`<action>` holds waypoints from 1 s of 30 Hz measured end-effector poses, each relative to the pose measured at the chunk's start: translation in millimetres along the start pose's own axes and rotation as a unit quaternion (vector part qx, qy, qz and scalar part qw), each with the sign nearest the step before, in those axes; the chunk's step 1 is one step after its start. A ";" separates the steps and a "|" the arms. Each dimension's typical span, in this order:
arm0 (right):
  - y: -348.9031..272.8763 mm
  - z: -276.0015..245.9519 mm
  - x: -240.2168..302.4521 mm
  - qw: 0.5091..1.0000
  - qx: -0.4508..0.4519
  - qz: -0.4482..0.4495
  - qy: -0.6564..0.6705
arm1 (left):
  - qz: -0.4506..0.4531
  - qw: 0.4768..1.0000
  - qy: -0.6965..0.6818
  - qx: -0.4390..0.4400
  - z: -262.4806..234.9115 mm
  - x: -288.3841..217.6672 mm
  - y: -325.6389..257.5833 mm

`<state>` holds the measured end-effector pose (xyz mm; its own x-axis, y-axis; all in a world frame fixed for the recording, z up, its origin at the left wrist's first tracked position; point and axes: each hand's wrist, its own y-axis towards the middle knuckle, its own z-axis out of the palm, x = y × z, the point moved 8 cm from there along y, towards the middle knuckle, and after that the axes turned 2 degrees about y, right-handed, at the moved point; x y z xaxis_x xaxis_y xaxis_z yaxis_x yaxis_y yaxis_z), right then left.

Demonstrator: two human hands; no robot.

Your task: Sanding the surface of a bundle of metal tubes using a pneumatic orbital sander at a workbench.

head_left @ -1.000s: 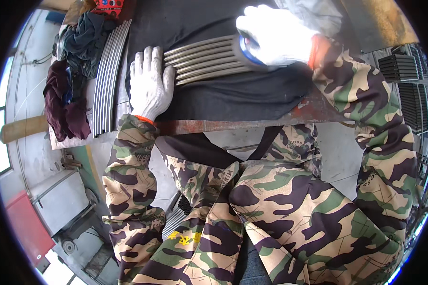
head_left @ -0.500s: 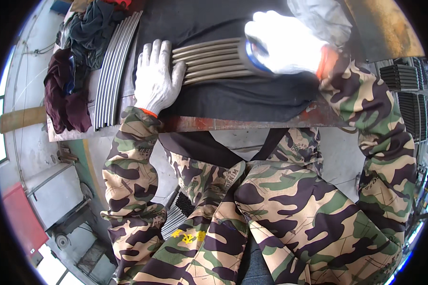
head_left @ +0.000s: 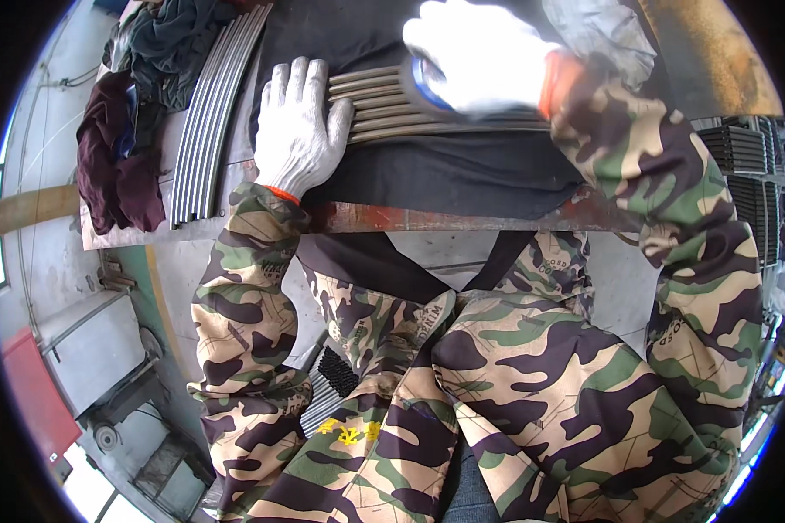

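Several thin metal rods [head_left: 377,112] lie side by side across a black cloth [head_left: 445,179] on the table. My left hand [head_left: 296,135], in a white knit glove, rests flat at their left ends, fingers stretched out and thumb apart. Over the middle of the rods is my gloved right hand [head_left: 488,65], closed on a round blue-edged thing [head_left: 425,85]. That thing is smeared by motion and mostly covered by the glove, so its kind does not show. It seems to touch the rods.
Left of the cloth lies another row of silvery rods [head_left: 214,122]. Beyond it are a maroon cloth [head_left: 118,161] and dark rags [head_left: 179,52]. A pale crumpled cloth [head_left: 606,39] sits at the back right, near a rusty sheet [head_left: 715,57]. Dark stacked bars [head_left: 737,144] stand at far right.
My right hand has moved left along the rods with the blue-edged thing, uncovering their right part. My left hand stays at their left ends. The whole view has shifted slightly.
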<state>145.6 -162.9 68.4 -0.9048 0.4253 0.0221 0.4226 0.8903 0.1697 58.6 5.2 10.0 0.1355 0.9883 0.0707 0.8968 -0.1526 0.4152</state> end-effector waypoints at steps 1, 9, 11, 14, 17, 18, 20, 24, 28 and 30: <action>-6.1 -4.7 7.1 1.000 -0.002 -0.007 0.007 | 0.003 1.000 -0.003 -0.004 -0.9 -3.5 1.5; 9.0 -17.6 3.7 0.998 0.027 0.023 0.060 | -0.001 1.000 -0.013 -0.019 5.4 -6.1 5.5; 1.5 -23.1 18.5 0.998 0.001 -0.028 0.059 | -0.005 1.000 -0.009 -0.021 -0.6 -7.3 7.8; 18.5 -18.3 2.2 0.999 0.004 0.027 0.047 | -0.017 1.000 -0.025 0.003 4.7 -7.7 9.2; 17.1 3.5 -1.8 1.000 0.022 0.009 0.014 | -0.020 1.000 -0.024 0.004 4.1 -8.5 7.8; 10.7 4.5 6.5 1.000 0.019 0.000 0.010 | -0.017 1.000 -0.025 0.002 6.1 -8.5 7.5; 0.2 -0.4 21.4 1.000 -0.004 -0.027 0.012 | -0.021 0.999 -0.024 0.001 2.4 -8.1 9.8; 28.7 9.5 -6.0 0.999 0.036 0.031 -0.007 | -0.022 0.999 -0.027 0.004 6.7 -10.5 17.8; 13.0 7.9 27.3 0.999 -0.012 -0.029 0.023 | -0.005 0.998 0.019 -0.055 2.7 -0.6 4.4; 10.3 -0.6 24.5 1.000 0.016 -0.011 0.011 | -0.013 0.999 -0.006 -0.029 7.0 -9.0 17.1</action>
<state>127.8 -143.4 71.3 -0.9143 0.4029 0.0408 0.4046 0.9039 0.1389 75.7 -6.3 10.1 0.1178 0.9918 0.0488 0.8746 -0.1269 0.4680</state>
